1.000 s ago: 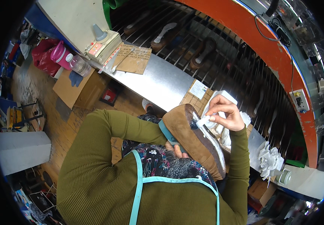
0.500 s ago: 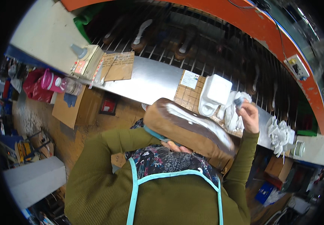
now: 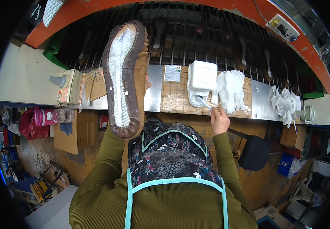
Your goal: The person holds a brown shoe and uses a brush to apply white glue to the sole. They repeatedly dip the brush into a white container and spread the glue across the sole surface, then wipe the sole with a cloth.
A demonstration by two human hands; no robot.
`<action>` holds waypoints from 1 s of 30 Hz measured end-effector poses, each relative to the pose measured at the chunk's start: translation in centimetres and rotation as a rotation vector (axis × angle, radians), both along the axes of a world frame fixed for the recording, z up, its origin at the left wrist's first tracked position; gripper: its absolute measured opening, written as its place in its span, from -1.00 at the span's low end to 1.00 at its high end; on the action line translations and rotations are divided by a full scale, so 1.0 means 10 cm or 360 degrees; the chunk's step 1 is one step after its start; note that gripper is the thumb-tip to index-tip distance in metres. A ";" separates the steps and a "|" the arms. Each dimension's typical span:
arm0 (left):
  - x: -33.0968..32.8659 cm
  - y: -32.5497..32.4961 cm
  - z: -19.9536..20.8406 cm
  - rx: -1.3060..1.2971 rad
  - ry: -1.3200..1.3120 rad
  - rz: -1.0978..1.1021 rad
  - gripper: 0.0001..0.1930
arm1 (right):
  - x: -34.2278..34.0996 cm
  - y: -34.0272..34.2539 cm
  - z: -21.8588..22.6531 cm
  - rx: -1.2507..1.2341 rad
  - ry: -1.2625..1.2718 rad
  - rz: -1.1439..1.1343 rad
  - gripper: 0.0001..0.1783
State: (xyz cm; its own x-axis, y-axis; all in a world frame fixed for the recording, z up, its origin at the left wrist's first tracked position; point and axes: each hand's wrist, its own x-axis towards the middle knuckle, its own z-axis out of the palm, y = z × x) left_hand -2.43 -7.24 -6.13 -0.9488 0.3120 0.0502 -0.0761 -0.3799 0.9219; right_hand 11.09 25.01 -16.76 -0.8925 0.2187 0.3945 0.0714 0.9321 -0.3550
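Note:
A tan shoe (image 3: 122, 80) without an outsole stands toe-down on the left, its underside facing me. A dark brown band rims the underside, and a whitish strip runs down its middle. My left hand (image 3: 148, 82) grips it from behind; only a few fingertips show at its right edge. In my right hand (image 3: 219, 121) is a thin brush (image 3: 206, 104) with a pale handle, pinched between the fingers. Its tip is inside the round cup at the front of a white plastic dispenser (image 3: 204, 76). The bristles are hidden in the cup.
Beside the dispenser lie white gloves (image 3: 230, 91) on a taped cardboard sheet (image 3: 174, 95). Another bundle of gloves (image 3: 283, 101) hangs over the bench edge. Behind, a rod conveyor (image 3: 218, 42) carries several shoes. A control box (image 3: 70, 87) stands at the left.
The shoe has gone from lying across my lap to upright at the left, raised toward the conveyor. My right hand has come down and left, bringing the brush into the cup.

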 end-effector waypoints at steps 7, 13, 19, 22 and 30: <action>0.03 0.00 -0.26 0.0408 -0.0131 -0.0023 -0.63 | -0.35 -0.15 -0.14 0.0314 -0.0252 0.0043 -0.79; -0.02 -0.01 -0.52 0.0520 -0.0321 -0.0363 -0.33 | -0.45 -0.12 0.11 0.0415 -0.0547 0.0146 -0.91; -0.03 0.43 -0.66 0.0382 -0.0317 -0.0827 -0.11 | -0.43 0.07 0.19 0.0396 -0.0610 0.0210 -0.87; 0.06 0.68 -0.63 0.0679 -0.0486 -0.0868 -0.17 | -0.44 0.13 0.17 0.0395 -0.0541 0.0212 -0.88; -0.02 0.96 -0.50 0.0815 -0.0649 -0.0964 0.02 | -0.59 0.54 0.01 -0.0278 -0.1038 0.0140 -0.80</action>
State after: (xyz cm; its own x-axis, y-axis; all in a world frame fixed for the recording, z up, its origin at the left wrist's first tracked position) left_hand -2.63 2.32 -11.13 -0.6028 0.7978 0.0156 -0.6826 -0.5257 0.5076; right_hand 5.22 30.39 -16.64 -0.9532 0.1458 -0.2647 0.2482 0.8773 -0.4108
